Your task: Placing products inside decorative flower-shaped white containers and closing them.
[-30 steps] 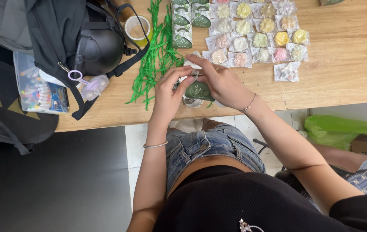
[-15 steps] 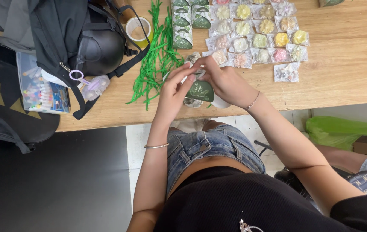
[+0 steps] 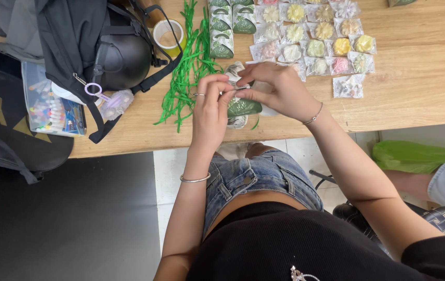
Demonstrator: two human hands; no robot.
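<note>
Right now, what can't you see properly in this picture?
- Head view: the small thin thing pinched between the left hand and right hand is too small, and fingers cover it.
- The green packet under them is partly hidden by both hands.
- The top row of packets is cut off by the upper edge.

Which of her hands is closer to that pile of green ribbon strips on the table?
Left. The left hand lies right beside the green ribbon strips, nearly touching; the right hand sits farther off, on the left hand's far side.

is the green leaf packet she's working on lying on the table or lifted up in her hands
Cannot tell for sure. The green packet sits over the table edge under both hands, left hand and right hand, whose fingers hide any gap.
</note>
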